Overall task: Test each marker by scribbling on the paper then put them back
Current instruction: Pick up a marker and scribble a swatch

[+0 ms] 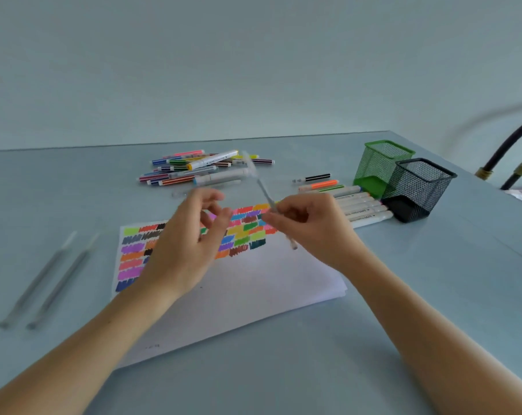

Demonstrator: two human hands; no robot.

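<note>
The printing on the barrels of the white markers (363,205), which lie in a row right of centre, is too small to read, and a faint mark near the lower edge of the paper (238,301) can not be read either.

In the middle of the frame the right hand (307,226) pinches a thin grey marker (267,196) between thumb and curled fingers. This marker is blurred by motion; its upper end points to the pile behind, its lower tip shows just under the hand, above the paper. The left hand (191,235) is beside it, fingers loosely curled with thumb and forefinger close together, but I cannot tell if it holds something (maybe a cap, the blur hides it). Both forearms are cut off by the lower edge.

The paper lies in the centre of the grey table (283,384), and its upper part is covered with rows of coloured scribbles (244,232), partly hidden behind the hands. In the upper centre lies a pile of coloured markers (205,169). At the left, 2 grey pens (48,280) lie side by side, very blurred. At the right stand 2 mesh holders, a green cup (379,166) and a black cup (415,190), touching or nearly so. A dark hose (511,145) crosses the far right edge.
</note>
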